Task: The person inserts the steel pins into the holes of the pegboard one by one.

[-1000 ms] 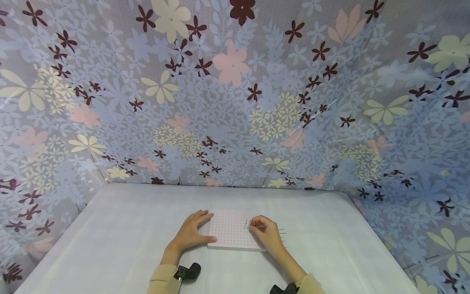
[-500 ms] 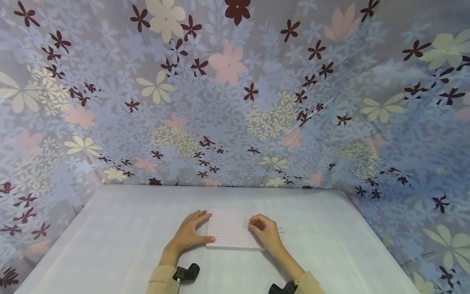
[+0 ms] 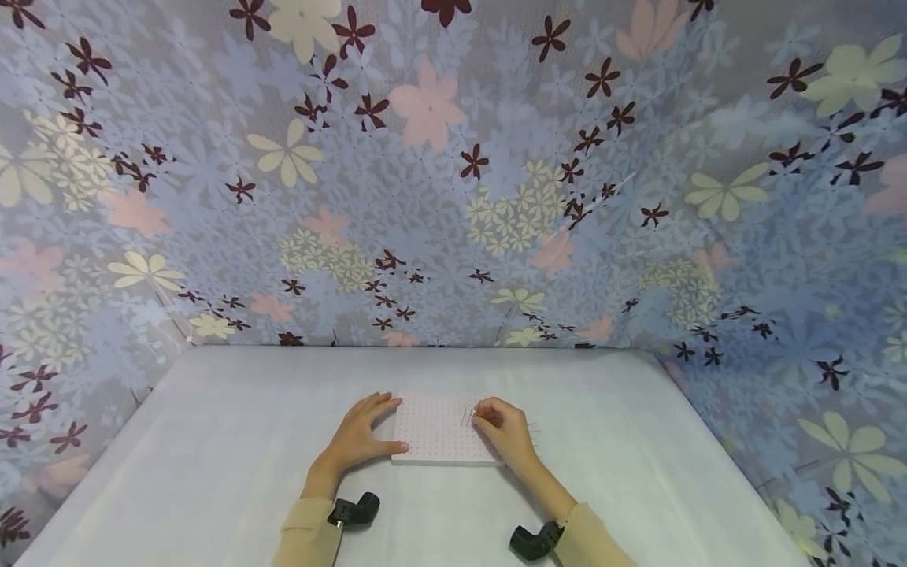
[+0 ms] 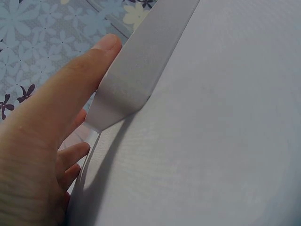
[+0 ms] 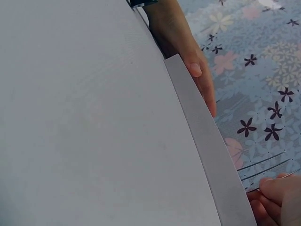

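Note:
A white, thick-edged board [image 3: 431, 435] printed with a grid of small pink dots lies flat on the table. My left hand [image 3: 357, 435] spreads along its left side, thumb at the near corner and fingertips at the far one. In the left wrist view the thumb [image 4: 80, 73] lies nearly straight along the board's edge [image 4: 127, 70]. My right hand [image 3: 506, 430] is over the board's right half, thumb and forefinger pinching a thin metal needle [image 5: 292, 173]. Beside those fingertips, two similar needles [image 5: 265, 161] stand tilted in the board.
More thin needles [image 3: 534, 430] show to the right of my right hand, partly hidden by it. A white cloth covers the table [image 3: 269, 441]. Flowered fabric [image 3: 425, 197] rises behind and at the sides. A black wrist camera [image 3: 357, 510] sits on each forearm.
The whole head view has shifted slightly, bringing the board and hands a little up and left in it. Both hands keep nearly the same places on the board.

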The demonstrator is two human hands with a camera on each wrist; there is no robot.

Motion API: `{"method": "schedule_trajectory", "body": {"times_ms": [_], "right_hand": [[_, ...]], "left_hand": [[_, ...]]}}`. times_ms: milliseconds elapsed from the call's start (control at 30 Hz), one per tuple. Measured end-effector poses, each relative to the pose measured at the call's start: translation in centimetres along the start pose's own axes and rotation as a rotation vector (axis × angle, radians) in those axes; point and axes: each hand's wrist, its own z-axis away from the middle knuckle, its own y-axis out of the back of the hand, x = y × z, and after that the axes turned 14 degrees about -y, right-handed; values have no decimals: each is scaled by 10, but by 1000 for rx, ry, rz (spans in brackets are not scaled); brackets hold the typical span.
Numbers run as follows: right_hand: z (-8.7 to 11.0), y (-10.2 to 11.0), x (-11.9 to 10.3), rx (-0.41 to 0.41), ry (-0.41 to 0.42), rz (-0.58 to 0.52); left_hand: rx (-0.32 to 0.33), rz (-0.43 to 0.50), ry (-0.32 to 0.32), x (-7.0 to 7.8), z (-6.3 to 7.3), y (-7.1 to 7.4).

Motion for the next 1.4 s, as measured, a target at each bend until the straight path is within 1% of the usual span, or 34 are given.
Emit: {"method": "schedule_trajectory", "body": {"times_ms": [100, 200, 300, 433, 567, 667, 767, 933, 1067, 1133, 1200, 1400], "right_hand": [[-4, -1, -3, -4, -13, 14], [-6, -2, -7, -9, -14, 21], [1, 1, -19, -27, 5, 8], [13, 6, -32, -62, -18, -7], [16, 7, -33, -76, -50, 16], [14, 7, -32, -68, -30, 27], [12, 7, -32, -64, 12, 41], [12, 9, -33, -77, 57, 79], [12, 9, -35, -86, 56, 94], [12, 9, -35, -85, 43, 102], [12, 8, -34, -82, 12, 111], [2, 2, -1, -65, -9, 114]], "left_hand": [[-4, -17, -4, -2, -3, 3], [8, -21, -8, -3, -4, 4], [7, -20, -8, -3, -4, 3], [-17, -18, 0, -3, -1, -1], [-27, -4, 8, -3, 0, -2], [-13, -2, -6, -4, 1, -2], [1, -8, -25, -6, 0, -1], [-9, 12, 5, -7, -2, -1], [-14, 14, 23, -6, -3, 1], [-11, 11, 22, -6, -3, 0], [-11, 13, 23, -6, -3, 0], [-23, 16, 27, -3, -3, 1]]}}
